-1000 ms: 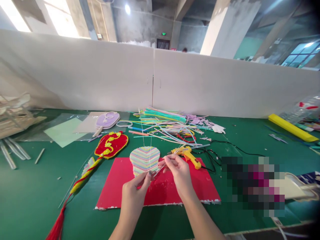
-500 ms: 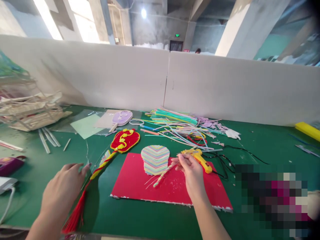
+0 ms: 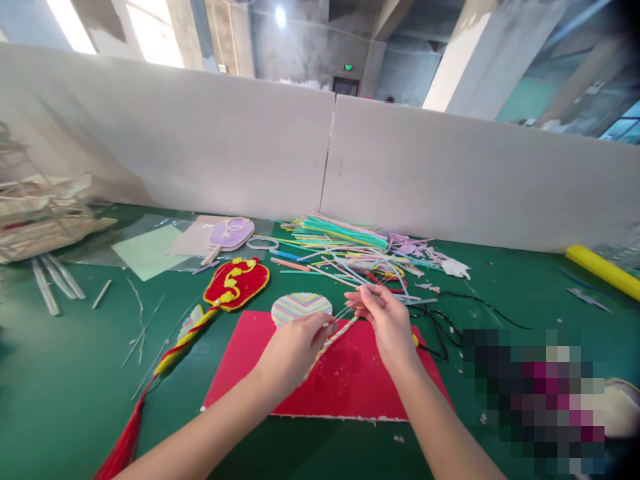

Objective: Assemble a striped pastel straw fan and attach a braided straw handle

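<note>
My left hand is closed in a pinch on thin wires above the red board. Close to its right, my right hand pinches the upper end of a pale twisted pipe-cleaner strand, with the wires running between both hands. The strand slants down behind my left hand, which hides its lower end. Behind the left hand lies a striped pastel fan panel, its lower part covered. Of the yellow glue gun, only a small bit shows beside my right wrist.
A red and yellow fan with a red tassel lies left of the board. Behind it are a purple fan and a green sheet. Pipe cleaners are heaped at the back; a black cord runs right.
My left hand has moved right, from beside the red fan to the wires near my right hand. It now covers part of the striped panel. The view has shifted slightly.
</note>
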### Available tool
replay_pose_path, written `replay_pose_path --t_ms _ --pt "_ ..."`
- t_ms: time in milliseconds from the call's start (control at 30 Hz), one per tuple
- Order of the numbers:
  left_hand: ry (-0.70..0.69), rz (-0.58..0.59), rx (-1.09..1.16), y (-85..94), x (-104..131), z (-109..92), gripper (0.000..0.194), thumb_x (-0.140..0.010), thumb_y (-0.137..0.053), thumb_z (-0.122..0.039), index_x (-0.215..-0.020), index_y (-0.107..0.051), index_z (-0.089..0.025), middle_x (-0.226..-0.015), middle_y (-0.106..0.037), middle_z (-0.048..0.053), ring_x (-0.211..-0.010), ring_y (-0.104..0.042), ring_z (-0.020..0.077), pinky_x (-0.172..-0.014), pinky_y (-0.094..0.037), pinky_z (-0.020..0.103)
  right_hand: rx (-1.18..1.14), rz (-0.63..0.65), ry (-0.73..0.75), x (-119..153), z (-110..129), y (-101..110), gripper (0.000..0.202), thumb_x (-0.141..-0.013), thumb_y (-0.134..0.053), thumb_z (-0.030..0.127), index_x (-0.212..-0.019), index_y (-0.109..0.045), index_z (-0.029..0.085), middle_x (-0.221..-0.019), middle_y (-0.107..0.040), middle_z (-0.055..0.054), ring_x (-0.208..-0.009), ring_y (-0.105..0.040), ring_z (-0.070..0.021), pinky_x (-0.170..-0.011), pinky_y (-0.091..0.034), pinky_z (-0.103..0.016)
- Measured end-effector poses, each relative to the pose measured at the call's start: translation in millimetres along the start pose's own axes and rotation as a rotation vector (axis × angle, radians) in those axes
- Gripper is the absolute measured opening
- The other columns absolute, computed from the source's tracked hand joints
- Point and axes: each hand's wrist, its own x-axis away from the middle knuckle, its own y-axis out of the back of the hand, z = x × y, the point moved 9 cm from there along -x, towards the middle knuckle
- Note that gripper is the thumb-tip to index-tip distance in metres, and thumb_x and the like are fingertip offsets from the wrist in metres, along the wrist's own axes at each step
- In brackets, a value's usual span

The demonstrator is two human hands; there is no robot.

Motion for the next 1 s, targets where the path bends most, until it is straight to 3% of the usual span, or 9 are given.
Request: replay_pose_path --t_ms 100,233,500,633,767,867,1000 --pt "0.003 0.044 0.063 -9.8 -5 15 0.028 -0.087 -0.037 -0.026 -0.082 -0.064 -0.020 -0.075 -0.067 0.005 -0.068 -0.059 0.0164 -0.061 -0.039 0.022 0.052 0.030 -0.004 -7 -11 1 0.025 -0.074 -0.064 0.042 -0.084 -0.062 0.019 -0.080 -0.071 -0.006 -0.067 -0.065 -0.0171 -0.055 -0.051 -0.026" --pt "0.051 0.074 0.085 -18.4 -5 30 0.027 -0.087 -0.037 -0.028 -0.079 -0.062 -0.020 -0.074 -0.065 0.004 -0.066 -0.056 0.0157 -0.059 -0.036 0.022 0.091 0.052 0.001 -6 -27 -1 0.023 -0.076 -0.061 0.044 -0.076 -0.065 0.021 -0.064 -0.065 -0.001 -0.050 -0.057 -0.0133 -0.048 -0.047 -0.026" --pt "0.166 0.087 -0.182 -20.9 -4 41 0.028 -0.089 -0.031 -0.031 -0.084 -0.057 -0.023 -0.073 -0.064 0.003 -0.061 -0.058 0.0164 -0.053 -0.030 0.021 -0.144 0.074 -0.172 -2 -50 -2 0.024 -0.076 -0.062 0.042 -0.068 -0.062 0.020 -0.057 -0.063 0.000 -0.045 -0.056 -0.0135 -0.045 -0.047 -0.026" --pt "0.118 0.095 -0.184 -21.2 -4 37 0.023 -0.087 -0.037 -0.031 -0.076 -0.055 -0.023 -0.070 -0.062 0.002 -0.059 -0.056 0.0153 -0.052 -0.028 0.021 -0.157 0.102 -0.135 0 -44 -5 0.028 -0.079 -0.058 0.045 -0.068 -0.059 0.019 -0.057 -0.065 -0.001 -0.045 -0.058 -0.0139 -0.044 -0.046 -0.025" --pt "0.153 0.129 0.125 -27.2 -5 38 0.032 -0.089 -0.034 -0.039 -0.072 -0.053 -0.020 -0.057 -0.055 0.000 -0.051 -0.049 0.0121 -0.050 -0.031 0.020 -0.108 0.157 -0.106 2 -37 -11 0.031 -0.079 -0.057 0.047 -0.068 -0.057 0.018 -0.056 -0.064 -0.001 -0.044 -0.058 -0.0130 -0.045 -0.047 -0.025" --pt "0.274 0.290 0.515 -47.2 -2 42 0.039 -0.089 -0.029 -0.048 -0.077 -0.052 -0.019 -0.043 -0.044 -0.005 -0.034 -0.037 0.0085 -0.040 -0.028 0.019 -0.113 0.267 -0.117 6 -33 -22 0.030 -0.080 -0.056 0.047 -0.070 -0.056 0.018 -0.057 -0.064 0.000 -0.044 -0.057 -0.0119 -0.046 -0.047 -0.024" --pt "0.351 0.513 0.808 -65.5 7 37 0.035 -0.084 -0.039 -0.051 -0.083 -0.050 -0.017 -0.042 -0.052 -0.004 -0.028 -0.038 0.0062 -0.033 -0.027 0.016 -0.124 0.349 -0.132 10 -31 -31 0.029 -0.081 -0.056 0.044 -0.069 -0.056 0.017 -0.055 -0.062 0.001 -0.042 -0.054 -0.0100 -0.044 -0.044 -0.021"
